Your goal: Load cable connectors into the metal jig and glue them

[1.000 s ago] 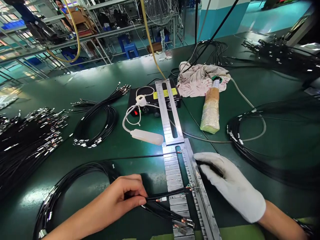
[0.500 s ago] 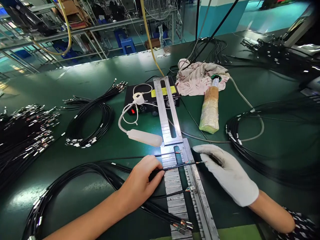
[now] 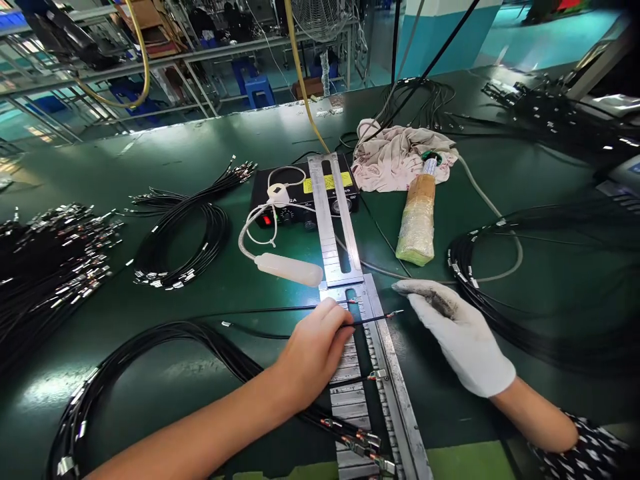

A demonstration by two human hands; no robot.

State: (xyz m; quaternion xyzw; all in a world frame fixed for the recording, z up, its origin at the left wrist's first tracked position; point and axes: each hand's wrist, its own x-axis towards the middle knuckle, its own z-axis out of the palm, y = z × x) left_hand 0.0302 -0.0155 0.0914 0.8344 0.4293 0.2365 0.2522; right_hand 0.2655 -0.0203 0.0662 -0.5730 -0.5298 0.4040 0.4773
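My bare left hand (image 3: pixel 315 350) is closed in a pinch on a thin black cable (image 3: pixel 373 320) above the slotted metal fixture (image 3: pixel 350 393). The cable's stripped end, with fine wires bared, points right toward my right hand (image 3: pixel 457 333). That hand wears a white glove, smudged grey at the fingers; its fingers are stretched out, apart from the cable end, and hold nothing I can see. Another black cable (image 3: pixel 300 309) lies across the fixture just beyond my left hand. Nearer me, several cables with metal connectors (image 3: pixel 367 443) lie over the fixture.
A black control box (image 3: pixel 295 213) stands behind, a white lamp-like wand (image 3: pixel 289 269) before it. Right of these are a wrapped bundle (image 3: pixel 417 220) and a crumpled cloth (image 3: pixel 400 157). Coiled black cables (image 3: pixel 183 247) lie left, more cables (image 3: pixel 465 263) right, and connector-ended cables (image 3: pixel 65 247) far left.
My left hand has moved right and slightly away from me, onto the fixture, with the cable. The gloved right hand has shifted a little, and the cable end now sits apart from its fingers.
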